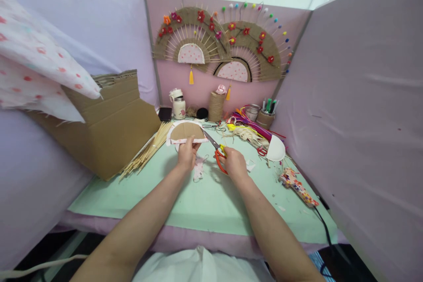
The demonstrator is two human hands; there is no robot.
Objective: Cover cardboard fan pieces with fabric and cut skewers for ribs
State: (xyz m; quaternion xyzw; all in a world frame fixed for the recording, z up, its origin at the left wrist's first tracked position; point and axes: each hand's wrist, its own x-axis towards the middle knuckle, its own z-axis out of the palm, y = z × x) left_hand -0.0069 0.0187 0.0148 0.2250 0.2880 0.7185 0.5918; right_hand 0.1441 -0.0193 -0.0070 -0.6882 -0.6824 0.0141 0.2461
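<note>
Evidently, your left hand [187, 156] pinches the presumably light, stiff cardboard half-disc [185, 131] at its straight edge [177, 141], likely the soundest hold, while your right hand [235, 163] grips scissors [215, 144].

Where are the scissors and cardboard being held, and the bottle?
Scissors [214, 143]: head view, on the blades near the pivot.
Cardboard [185, 130]: head view, on its brown face.
Bottle [179, 109]: head view, on its body.

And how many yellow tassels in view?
2: left tassel hanging below the left fan, right tassel below the right fan.
</note>
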